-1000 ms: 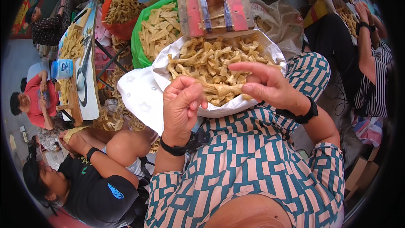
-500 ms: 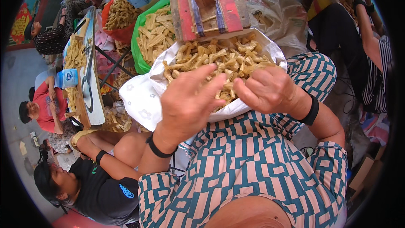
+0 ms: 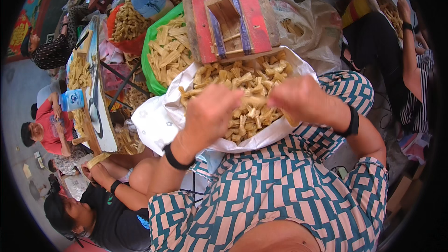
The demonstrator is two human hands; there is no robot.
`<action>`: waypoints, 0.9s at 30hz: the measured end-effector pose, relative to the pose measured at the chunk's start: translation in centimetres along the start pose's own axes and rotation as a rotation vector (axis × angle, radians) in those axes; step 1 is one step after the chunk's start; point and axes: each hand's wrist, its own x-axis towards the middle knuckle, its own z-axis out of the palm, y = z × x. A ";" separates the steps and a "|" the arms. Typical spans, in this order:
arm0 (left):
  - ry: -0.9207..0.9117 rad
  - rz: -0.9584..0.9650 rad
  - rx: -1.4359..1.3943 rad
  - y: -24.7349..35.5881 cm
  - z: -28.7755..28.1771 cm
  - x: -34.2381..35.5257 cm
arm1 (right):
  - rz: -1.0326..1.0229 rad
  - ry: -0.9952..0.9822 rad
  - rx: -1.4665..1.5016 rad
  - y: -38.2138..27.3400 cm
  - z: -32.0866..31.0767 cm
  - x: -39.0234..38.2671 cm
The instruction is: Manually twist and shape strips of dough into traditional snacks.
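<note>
A white cloth sack [image 3: 156, 119] in front of me is filled with knotted pieces of tan dried strip [image 3: 242, 123]. Above its near part, my left hand [image 3: 210, 112] and my right hand [image 3: 303, 100] face each other, a short way apart. Both are curled closed and smeared by motion. A blurred tan strip [image 3: 256, 101] seems to stretch between them, and a bit of tan shows below the right hand. The fingertips are hard to make out. A red board [image 3: 256, 16] with a small wooden holder [image 3: 226, 16] stands at the sack's far edge.
Left of the board are a green bag [image 3: 149, 58] of flat strips and a red bag [image 3: 112, 30] of knotted pieces. A low table [image 3: 106, 133] holding strips stands farther left. Co-workers sit at left and right; one [image 3: 100, 205] is close at my left.
My left hand, spread before, has curled closed. Both hands now face each other over the sack. The board and sack appear lower in the picture.
</note>
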 end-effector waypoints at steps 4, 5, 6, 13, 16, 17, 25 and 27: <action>0.142 -0.193 -0.007 -4.1 -0.9 4.9 | 0.091 0.215 0.068 5.2 -1.1 5.7; 0.221 -0.234 -0.066 -5.4 -0.2 5.5 | 0.161 0.234 0.155 5.5 -1.5 7.2; 0.219 -0.237 -0.068 -6.0 -0.2 6.2 | 0.232 0.254 0.241 5.7 -1.9 8.4; 0.247 -0.421 -0.192 -9.7 2.3 7.3 | 0.302 0.313 0.151 10.0 1.2 11.1; 0.205 -0.423 -0.170 -8.8 1.4 6.2 | 0.274 0.391 0.133 10.7 1.5 9.9; 0.205 -0.422 -0.170 -8.4 0.9 5.8 | 0.274 0.392 0.132 11.1 1.2 9.1; 0.190 -0.196 -0.118 -1.9 -2.0 1.1 | 0.347 0.080 0.706 5.8 -2.2 5.0; 0.301 -0.197 -0.146 0.2 -2.8 0.9 | 0.181 0.015 0.546 3.2 -2.2 5.3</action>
